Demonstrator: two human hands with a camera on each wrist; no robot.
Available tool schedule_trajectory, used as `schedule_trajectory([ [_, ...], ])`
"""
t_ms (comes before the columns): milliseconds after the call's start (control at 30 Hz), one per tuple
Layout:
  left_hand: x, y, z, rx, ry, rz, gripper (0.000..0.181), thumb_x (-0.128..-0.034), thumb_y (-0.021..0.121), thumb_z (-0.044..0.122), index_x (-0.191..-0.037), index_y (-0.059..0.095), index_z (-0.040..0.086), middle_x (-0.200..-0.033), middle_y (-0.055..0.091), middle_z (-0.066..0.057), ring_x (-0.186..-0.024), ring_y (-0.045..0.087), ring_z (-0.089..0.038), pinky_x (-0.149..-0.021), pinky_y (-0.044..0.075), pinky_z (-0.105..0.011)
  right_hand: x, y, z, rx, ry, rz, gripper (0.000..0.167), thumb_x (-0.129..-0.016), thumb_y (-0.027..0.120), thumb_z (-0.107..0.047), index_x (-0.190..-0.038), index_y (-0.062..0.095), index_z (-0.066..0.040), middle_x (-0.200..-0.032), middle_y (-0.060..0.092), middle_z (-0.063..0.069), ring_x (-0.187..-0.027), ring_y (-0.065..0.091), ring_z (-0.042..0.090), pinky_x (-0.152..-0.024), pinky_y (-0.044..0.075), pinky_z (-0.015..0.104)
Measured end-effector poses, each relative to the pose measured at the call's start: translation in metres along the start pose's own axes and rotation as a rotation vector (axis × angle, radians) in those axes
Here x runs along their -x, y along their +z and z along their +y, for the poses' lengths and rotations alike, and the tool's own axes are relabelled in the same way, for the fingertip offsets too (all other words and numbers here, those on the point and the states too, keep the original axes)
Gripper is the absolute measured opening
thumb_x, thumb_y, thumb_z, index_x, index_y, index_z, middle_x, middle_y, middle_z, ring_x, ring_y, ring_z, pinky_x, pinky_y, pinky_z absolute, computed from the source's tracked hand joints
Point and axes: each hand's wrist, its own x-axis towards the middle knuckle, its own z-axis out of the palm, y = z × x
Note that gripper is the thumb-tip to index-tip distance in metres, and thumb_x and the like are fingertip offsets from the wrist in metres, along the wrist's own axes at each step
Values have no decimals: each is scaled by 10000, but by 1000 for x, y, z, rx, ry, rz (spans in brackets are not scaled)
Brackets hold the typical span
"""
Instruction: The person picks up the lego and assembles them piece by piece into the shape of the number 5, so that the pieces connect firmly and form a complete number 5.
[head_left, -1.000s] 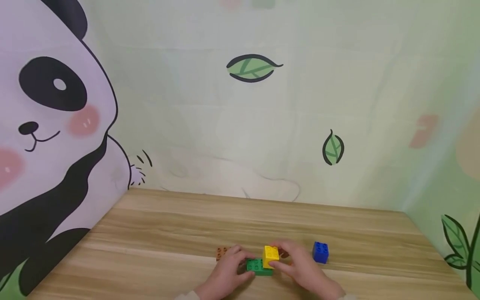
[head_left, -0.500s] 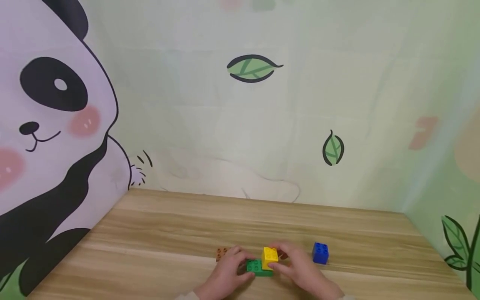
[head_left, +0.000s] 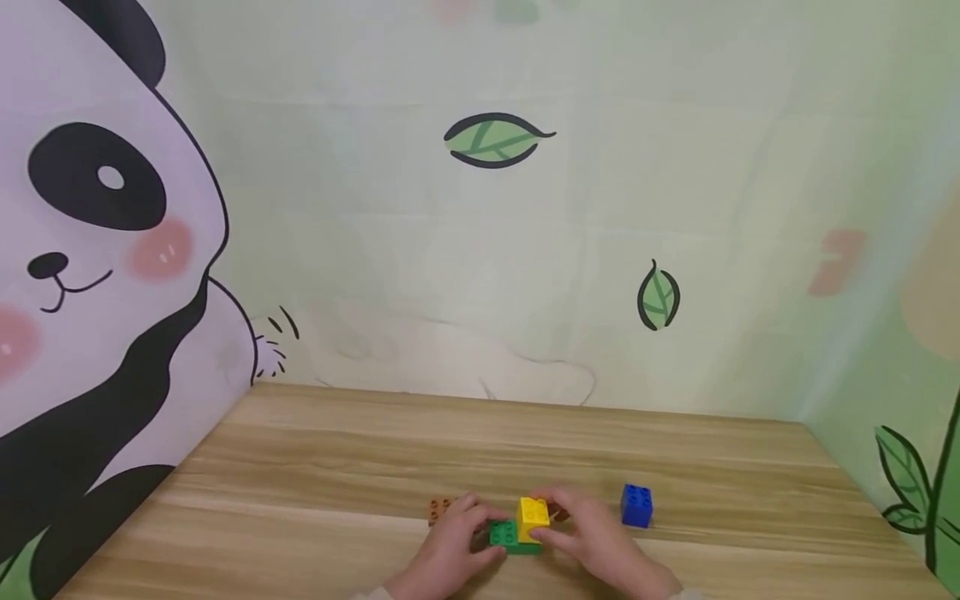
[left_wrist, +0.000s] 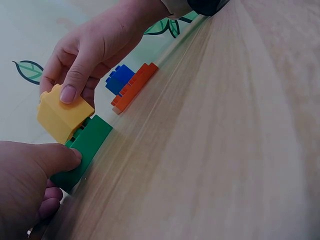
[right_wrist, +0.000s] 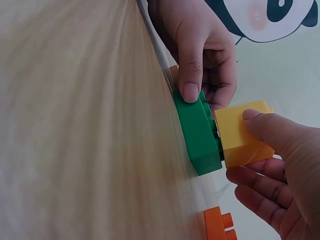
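Observation:
My left hand [head_left: 453, 546] pinches the left end of a green brick [head_left: 504, 535] lying on the table, thumb on its near side. My right hand [head_left: 600, 537] holds a yellow brick [head_left: 533, 518] between thumb and fingers, over the right end of the green one. In the right wrist view the yellow brick [right_wrist: 243, 134] stands slightly tilted against the studs of the green brick [right_wrist: 197, 137], with a narrow gap at one side. The left wrist view also shows the yellow brick [left_wrist: 62, 114] touching the top of the green brick [left_wrist: 85, 150].
A blue brick [head_left: 637, 506] stands on the table [head_left: 360, 450] right of my right hand. A brown brick [head_left: 438, 510] lies behind my left hand, partly hidden. An orange brick [left_wrist: 135, 87] shows beyond the green one in the left wrist view. A printed cloth wall [head_left: 375, 250] rises behind.
The yellow brick has come down a little toward the green brick and slightly left, with my right hand on it. My left hand keeps its grip. The head view has shifted slightly.

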Motion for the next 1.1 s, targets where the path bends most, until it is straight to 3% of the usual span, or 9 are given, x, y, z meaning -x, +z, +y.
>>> schedule_trajectory([
  [1100, -1, -1, -2, 10, 12, -10, 322, -828, 750, 258, -1131, 660, 198, -1035, 564, 90, -959, 518, -56, -843, 495, -235, -2, 3, -1, -53, 29, -47, 443, -880, 659, -399, -1219, 617, -115, -1082, 668, -16, -876, 577, 86, -772, 512, 205],
])
